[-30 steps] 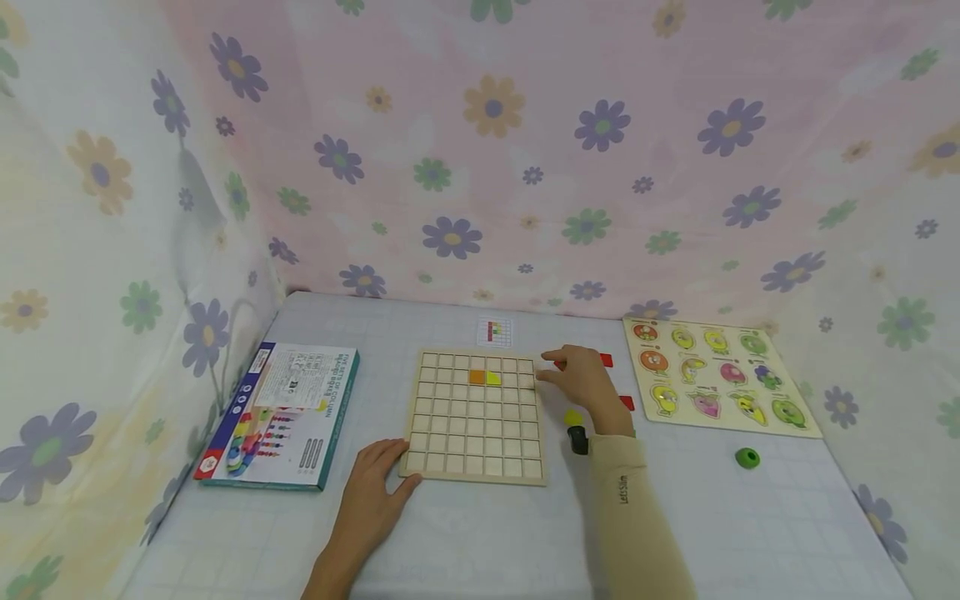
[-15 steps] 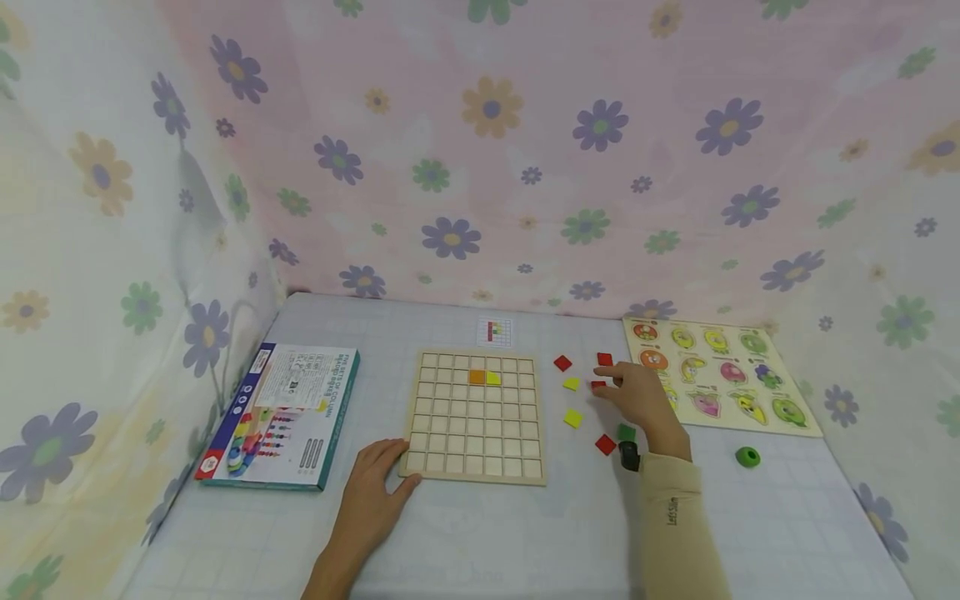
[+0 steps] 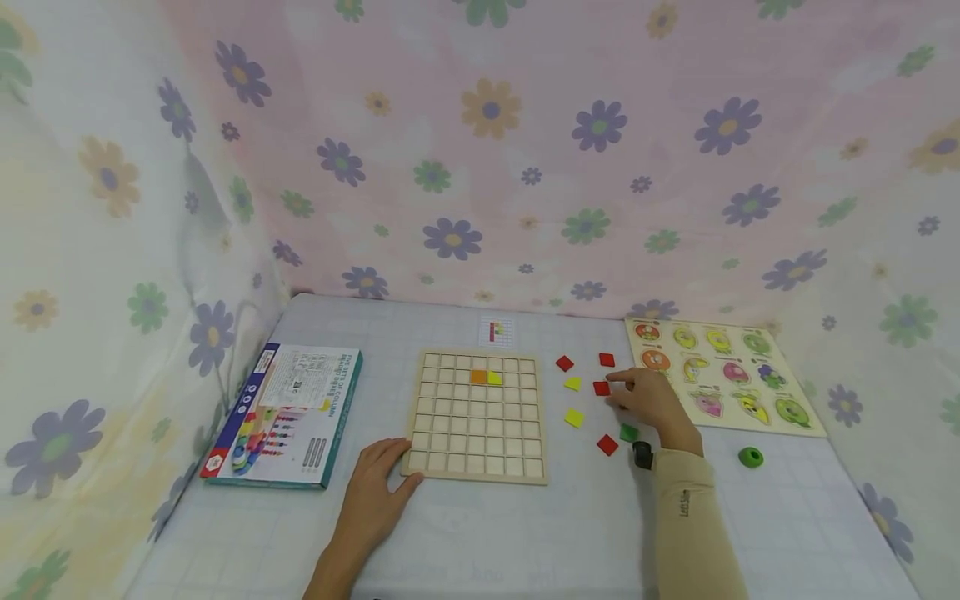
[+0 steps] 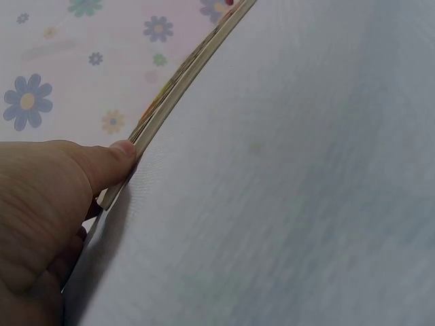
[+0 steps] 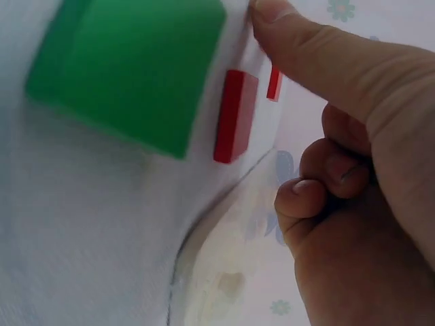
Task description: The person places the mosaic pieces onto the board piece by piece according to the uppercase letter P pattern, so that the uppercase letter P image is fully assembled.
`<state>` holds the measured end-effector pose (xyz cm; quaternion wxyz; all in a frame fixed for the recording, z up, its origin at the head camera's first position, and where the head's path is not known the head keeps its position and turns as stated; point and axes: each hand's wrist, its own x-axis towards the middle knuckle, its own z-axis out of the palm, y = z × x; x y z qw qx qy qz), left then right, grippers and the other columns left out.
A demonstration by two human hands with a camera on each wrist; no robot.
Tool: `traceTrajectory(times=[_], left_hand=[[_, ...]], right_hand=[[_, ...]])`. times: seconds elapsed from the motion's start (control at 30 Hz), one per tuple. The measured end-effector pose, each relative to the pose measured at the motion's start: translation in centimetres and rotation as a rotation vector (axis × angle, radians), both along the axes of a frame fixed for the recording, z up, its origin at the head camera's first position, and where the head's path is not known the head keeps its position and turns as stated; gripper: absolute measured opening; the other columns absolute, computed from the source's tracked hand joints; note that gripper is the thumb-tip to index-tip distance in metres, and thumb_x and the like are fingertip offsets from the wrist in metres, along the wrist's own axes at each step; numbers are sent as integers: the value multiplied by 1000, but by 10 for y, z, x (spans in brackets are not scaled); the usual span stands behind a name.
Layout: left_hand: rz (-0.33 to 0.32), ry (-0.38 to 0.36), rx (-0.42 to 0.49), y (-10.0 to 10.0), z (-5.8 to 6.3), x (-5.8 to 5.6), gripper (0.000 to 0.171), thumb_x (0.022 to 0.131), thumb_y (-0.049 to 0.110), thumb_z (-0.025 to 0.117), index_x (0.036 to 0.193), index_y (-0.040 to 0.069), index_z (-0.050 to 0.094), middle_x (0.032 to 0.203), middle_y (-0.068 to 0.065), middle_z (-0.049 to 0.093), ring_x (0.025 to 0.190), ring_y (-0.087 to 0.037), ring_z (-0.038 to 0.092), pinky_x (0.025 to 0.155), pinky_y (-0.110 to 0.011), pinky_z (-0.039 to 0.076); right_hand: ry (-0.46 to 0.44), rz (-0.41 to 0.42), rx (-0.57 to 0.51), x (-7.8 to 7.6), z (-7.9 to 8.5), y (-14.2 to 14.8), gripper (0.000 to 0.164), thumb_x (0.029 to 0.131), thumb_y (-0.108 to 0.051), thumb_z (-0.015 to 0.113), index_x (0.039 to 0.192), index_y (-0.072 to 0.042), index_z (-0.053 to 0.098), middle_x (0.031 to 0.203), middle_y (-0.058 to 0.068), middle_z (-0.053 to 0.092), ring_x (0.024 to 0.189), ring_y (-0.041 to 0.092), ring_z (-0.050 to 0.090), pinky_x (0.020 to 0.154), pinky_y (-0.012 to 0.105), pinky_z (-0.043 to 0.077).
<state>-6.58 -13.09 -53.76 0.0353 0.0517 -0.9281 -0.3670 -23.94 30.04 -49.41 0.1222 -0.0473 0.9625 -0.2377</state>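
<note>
My left hand [image 3: 373, 487] holds the near left corner of a wooden grid board [image 3: 442, 477], its thumb [image 4: 112, 163] against the near edge in the left wrist view. An orange square tile [image 3: 478, 377] and a yellow tile with a rounded corner [image 3: 494, 378] sit side by side in the board's cells. To the right, my right hand [image 3: 654, 402] reaches over a red square tile [image 3: 601, 388], index fingertip and thumb at its right side. A green square tile [image 5: 129, 75] lies close to this hand in the right wrist view.
Other loose tiles lie right of the board: red [image 3: 565, 363], yellow [image 3: 573, 417] and more. A small pattern card [image 3: 497, 332] lies behind the board. A boxed toy [image 3: 288, 417] stands left, a fruit puzzle board [image 3: 723, 375] right, with a green bead [image 3: 751, 457] nearby.
My right hand has moved right from the board's upper right edge to the loose tiles, uncovering several of them, and has settled at a red tile. My left hand stays put.
</note>
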Motion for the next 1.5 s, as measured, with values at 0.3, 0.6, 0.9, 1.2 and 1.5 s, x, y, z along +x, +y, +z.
traceTrajectory(times=[0.3, 0.6, 0.9, 1.2, 1.5], left_hand=[[9, 8, -17, 1, -4, 3, 59, 84, 27, 85, 137, 14, 63, 142, -8, 58, 139, -30, 49, 118, -51, 44], [8, 21, -18, 1, -5, 4, 59, 84, 28, 85, 137, 13, 64, 142, -8, 58, 139, -30, 49, 118, -51, 44], [5, 51, -22, 0, -4, 3, 58, 83, 26, 85, 136, 13, 64, 139, -7, 60, 136, -29, 51, 116, -50, 47], [-7, 27, -24, -2, -3, 0, 59, 84, 27, 85, 138, 12, 63, 141, -8, 59, 139, -29, 48, 120, -50, 43], [-14, 27, -27, 0, -1, -1, 59, 84, 26, 85, 137, 11, 63, 140, -8, 60, 139, -29, 49, 120, -49, 43]], right_hand=[[-64, -32, 6, -1, -8, 0, 46, 92, -26, 75, 136, -12, 67, 112, 17, 63, 99, 29, 54, 76, 34, 49], [-10, 27, 46, 0, -5, -8, 32, 95, -20, 65, 124, -9, 73, 108, 16, 67, 93, 27, 56, 76, 38, 52], [-43, 37, 47, -3, -5, -14, 34, 90, -16, 61, 121, -6, 72, 100, 11, 64, 88, 24, 54, 64, 28, 43], [-27, 46, 30, -4, -8, -11, 32, 88, -15, 62, 117, -4, 72, 93, 8, 64, 81, 22, 54, 60, 28, 43], [-51, 20, 24, 0, -1, -12, 33, 87, -17, 64, 117, -4, 71, 95, 10, 64, 78, 21, 55, 60, 29, 45]])
